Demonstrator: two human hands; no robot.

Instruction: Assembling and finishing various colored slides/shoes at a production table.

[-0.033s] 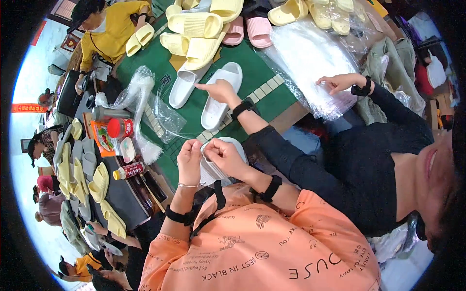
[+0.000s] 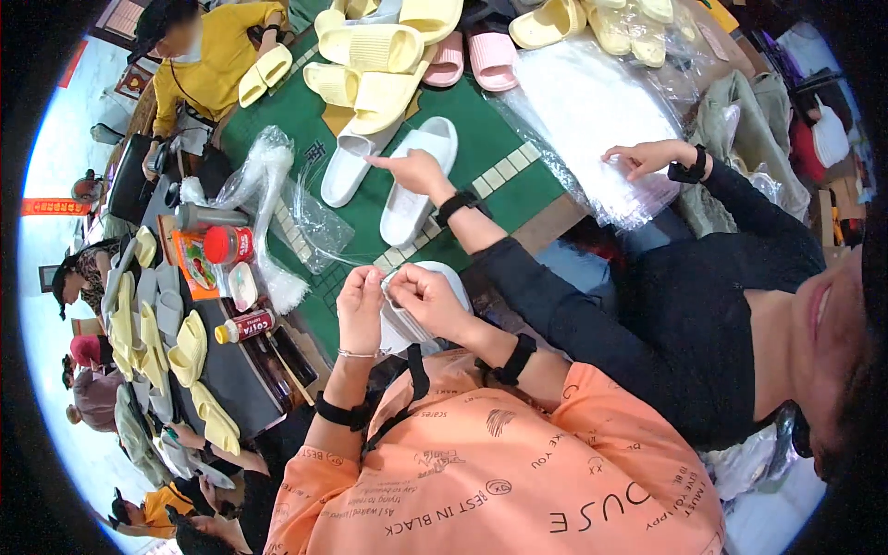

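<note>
Both my hands are pinched close together over a white slipper [image 2: 448, 277] with a ribbed strap, against the front of my orange shirt. The fingertips of my left hand [image 2: 359, 301] are closed on a thin clear strand [image 2: 356, 263]. Beside it, my right hand [image 2: 427, 298] is closed too, thumb against fingers; what it grips is too small to make out. Beyond my hands, two pale grey slippers lie on the green mat, a left one [image 2: 342, 176] and a right one [image 2: 404, 215]. A co-worker's hand [image 2: 414, 173] points across the right one.
A bundle of clear strands [image 2: 277, 208] lies left on the mat, near a red-lidded jar [image 2: 228, 244] and a bottle [image 2: 245, 326]. Yellow slippers [image 2: 370, 48] are piled at the back beside pink ones [image 2: 493, 61]. Clear bags [image 2: 592, 111] lie right, under the co-worker's other hand [image 2: 638, 159].
The co-worker's pointing hand has shifted very slightly to the left. My own hands stay where they were.
</note>
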